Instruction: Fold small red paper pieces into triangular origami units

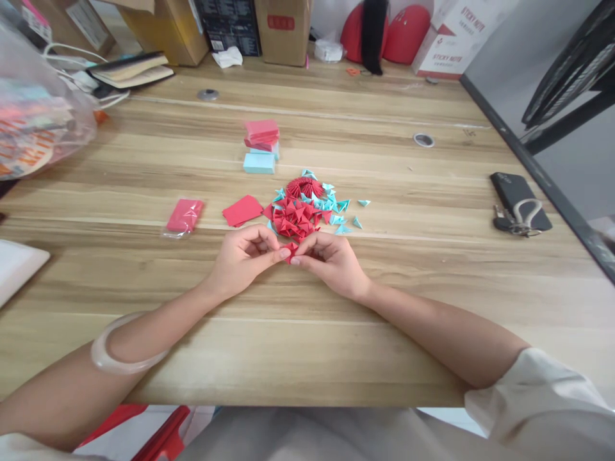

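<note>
A wood-grain counter [327, 358] is carrying a pile of red folded paper triangles [294, 219]; just nearside of the pile, the left hand [243, 259] and right hand [339, 264] are pinching one small red paper piece [291, 250], each grip being nearly closed on it; red paper slips [243, 210] are lying at the pile's left.

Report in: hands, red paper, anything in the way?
Left hand, right hand: both pinching small red paper piece. Close ahead: heap of folded red pieces, blue pieces around it.

Left grip [241, 259] and right grip [335, 264] pinch red paper [291, 248].
</note>
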A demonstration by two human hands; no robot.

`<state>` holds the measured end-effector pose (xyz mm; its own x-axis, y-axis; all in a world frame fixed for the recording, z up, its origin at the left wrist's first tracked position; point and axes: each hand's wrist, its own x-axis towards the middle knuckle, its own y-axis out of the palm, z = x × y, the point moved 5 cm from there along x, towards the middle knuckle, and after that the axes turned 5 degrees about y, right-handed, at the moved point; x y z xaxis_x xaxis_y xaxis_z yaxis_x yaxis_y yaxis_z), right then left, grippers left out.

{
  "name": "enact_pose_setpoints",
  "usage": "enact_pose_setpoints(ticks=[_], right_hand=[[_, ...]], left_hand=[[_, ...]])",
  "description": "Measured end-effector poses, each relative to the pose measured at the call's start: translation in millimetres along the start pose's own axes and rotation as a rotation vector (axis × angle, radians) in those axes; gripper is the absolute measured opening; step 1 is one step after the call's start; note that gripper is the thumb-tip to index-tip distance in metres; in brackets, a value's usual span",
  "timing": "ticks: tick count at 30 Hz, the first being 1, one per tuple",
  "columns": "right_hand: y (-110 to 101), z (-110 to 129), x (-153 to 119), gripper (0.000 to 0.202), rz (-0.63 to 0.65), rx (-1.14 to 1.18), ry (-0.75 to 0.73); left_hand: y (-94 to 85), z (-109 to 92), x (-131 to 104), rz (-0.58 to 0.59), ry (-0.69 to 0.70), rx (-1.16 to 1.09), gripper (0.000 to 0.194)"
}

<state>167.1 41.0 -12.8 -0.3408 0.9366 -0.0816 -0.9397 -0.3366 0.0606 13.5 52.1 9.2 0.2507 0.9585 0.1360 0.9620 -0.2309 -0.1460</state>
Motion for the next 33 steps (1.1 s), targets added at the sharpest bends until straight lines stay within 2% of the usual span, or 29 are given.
enact_pose_setpoints(ticks=[9, 13, 18, 23, 29, 33], right_hand=[[0.2, 0.1, 2.2, 0.031, 0.008, 0.021, 0.015], [0.6, 1.8, 1.2, 0.033, -0.001, 0.047, 0.015], [5.4, 0.6, -1.0, 0.045, 0.076, -0.046, 0.071], [4.1, 1.1, -0.9, 0.039, 0.065, -0.142, 0.064], [0.4, -1.4, 1.5, 0.029, 0.012, -0.023, 0.05], [0.3, -1.6, 1.8, 0.031, 0.015, 0.058, 0.078]], left_hand=[[1.0, 2.6, -2.7, 0.035, -0.006, 0.036, 0.03], [0.0, 0.2, -1.8, -0.001, 0.024, 0.027, 0.029], [-1.3, -0.6, -1.4, -0.038, 0.039, 0.012, 0.028], [0.0, -0.3, -1.7, -0.024, 0.022, -0.033, 0.029], [0.7, -3.8, -1.1, -0.038, 0.041, -0.04, 0.027], [2.2, -5.6, -0.5, -0.027, 0.026, -0.058, 0.027]])
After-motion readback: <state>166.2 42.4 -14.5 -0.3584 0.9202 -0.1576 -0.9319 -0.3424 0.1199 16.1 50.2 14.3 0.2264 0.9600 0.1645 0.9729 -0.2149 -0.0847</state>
